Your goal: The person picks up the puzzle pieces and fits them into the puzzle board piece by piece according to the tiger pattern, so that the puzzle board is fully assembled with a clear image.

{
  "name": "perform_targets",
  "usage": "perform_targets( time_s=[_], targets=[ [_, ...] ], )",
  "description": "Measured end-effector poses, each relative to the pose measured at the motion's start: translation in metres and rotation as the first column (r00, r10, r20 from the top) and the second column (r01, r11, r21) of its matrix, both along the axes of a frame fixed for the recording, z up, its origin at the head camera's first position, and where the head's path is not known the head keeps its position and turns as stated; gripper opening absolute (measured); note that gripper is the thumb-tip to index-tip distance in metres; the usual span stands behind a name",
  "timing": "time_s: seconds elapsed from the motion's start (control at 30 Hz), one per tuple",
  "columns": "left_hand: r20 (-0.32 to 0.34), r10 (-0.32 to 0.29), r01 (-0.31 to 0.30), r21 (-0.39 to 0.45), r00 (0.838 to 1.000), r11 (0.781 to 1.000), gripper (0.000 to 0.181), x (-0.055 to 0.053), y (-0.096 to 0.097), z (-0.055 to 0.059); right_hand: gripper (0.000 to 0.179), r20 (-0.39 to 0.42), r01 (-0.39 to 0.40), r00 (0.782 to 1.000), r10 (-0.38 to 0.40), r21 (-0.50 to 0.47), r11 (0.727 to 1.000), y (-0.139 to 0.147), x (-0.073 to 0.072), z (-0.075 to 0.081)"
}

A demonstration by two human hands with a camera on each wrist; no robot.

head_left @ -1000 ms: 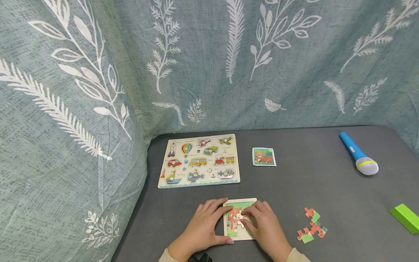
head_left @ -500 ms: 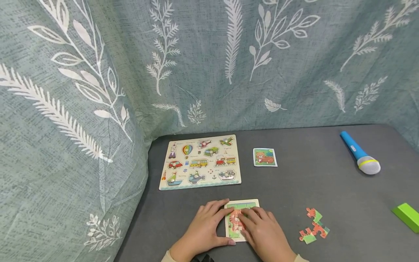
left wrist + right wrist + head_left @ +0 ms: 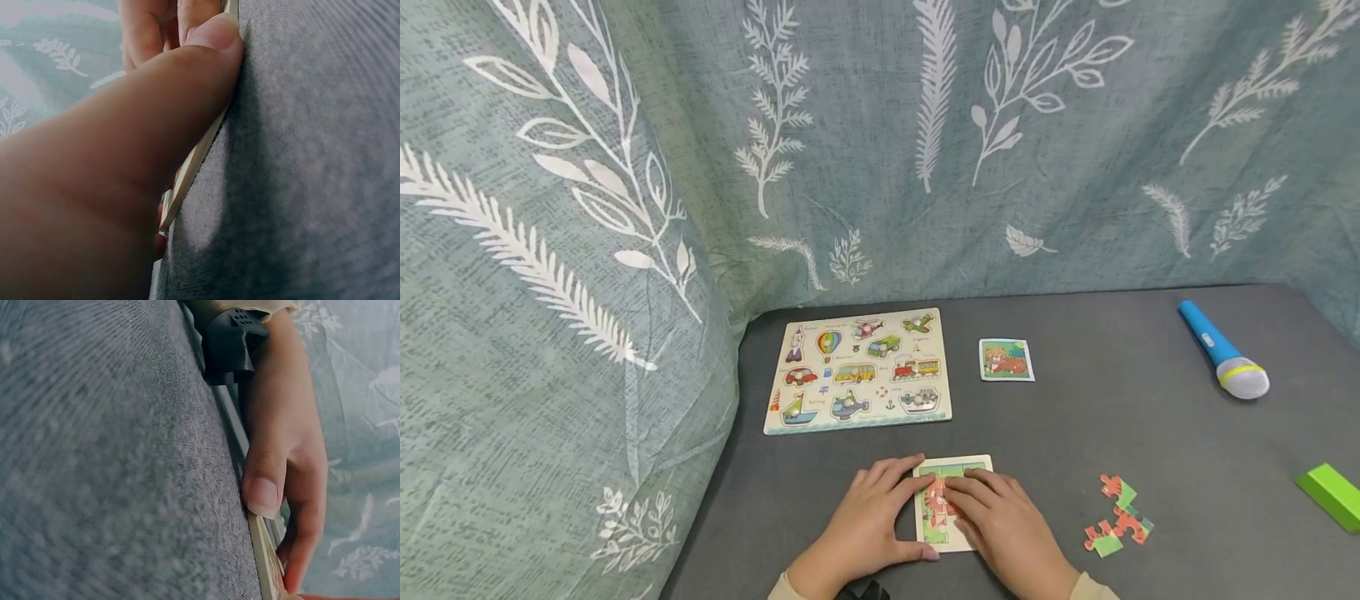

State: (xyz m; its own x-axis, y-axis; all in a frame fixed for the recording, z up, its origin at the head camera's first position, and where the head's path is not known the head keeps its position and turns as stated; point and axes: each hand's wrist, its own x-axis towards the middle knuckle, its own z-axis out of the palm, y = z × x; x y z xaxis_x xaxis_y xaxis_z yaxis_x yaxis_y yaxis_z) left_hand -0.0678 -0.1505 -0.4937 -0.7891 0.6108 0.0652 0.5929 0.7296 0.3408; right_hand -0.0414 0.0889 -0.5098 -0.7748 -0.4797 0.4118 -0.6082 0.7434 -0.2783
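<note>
A small square jigsaw board point(image 3: 953, 547) with a pale rim and an orange-and-green animal picture lies in front of me. My left hand point(image 3: 867, 521) grips its left side, the thumb at the near corner and a fingertip on the far part of the picture. In the left wrist view that thumb point(image 3: 187, 81) lies along the board edge point(image 3: 195, 165). The fingers of my right hand point(image 3: 1009, 529) rest on the picture's right half and hide much of it. The right wrist view shows my left hand point(image 3: 294, 444) at the board.
Several loose jigsaw pieces point(image 3: 1127, 523) lie right of the board. Behind are a vehicle peg puzzle point(image 3: 887, 392) and a small picture card point(image 3: 1006, 360). A blue toy microphone point(image 3: 1221, 346) and a green block point(image 3: 1332, 496) are at the right. A leaf-patterned curtain point(image 3: 880, 150) borders the table.
My right hand was pinching a jigsaw piece over the board; its fingers then came down and now lie flatter on the picture. The left hand keeps its hold on the board.
</note>
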Motion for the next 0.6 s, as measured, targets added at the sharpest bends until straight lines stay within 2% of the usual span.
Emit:
perform_targets(
  time_s=[0.1,0.17,0.4,0.47,0.6],
  targets=[
    [0.003,0.004,-0.004,-0.004,1.000,1.000,0.089,0.001,-0.001,0.000,0.035,0.003,0.001,1.000,-0.001,-0.018,1.000,0.000,0.001,0.001],
    [0.001,0.006,-0.006,-0.006,1.000,1.000,0.089,0.001,-0.001,0.000,0.037,-0.002,0.009,1.000,-0.009,0.004,1.000,-0.001,0.002,0.001],
    [-0.011,0.013,-0.013,0.001,1.000,1.000,0.089,0.001,0.000,-0.001,0.055,0.031,-0.002,0.999,-0.005,0.212,0.977,0.002,0.015,0.001],
    [-0.011,0.014,-0.014,0.000,1.000,1.000,0.089,0.002,0.000,-0.001,0.057,0.037,-0.002,0.999,-0.006,0.217,0.976,0.002,0.015,0.001],
    [-0.006,0.013,-0.013,-0.007,1.000,1.000,0.089,0.003,0.001,-0.001,0.045,0.030,0.013,0.999,-0.018,0.168,0.986,0.001,0.013,0.003]
  ],
)
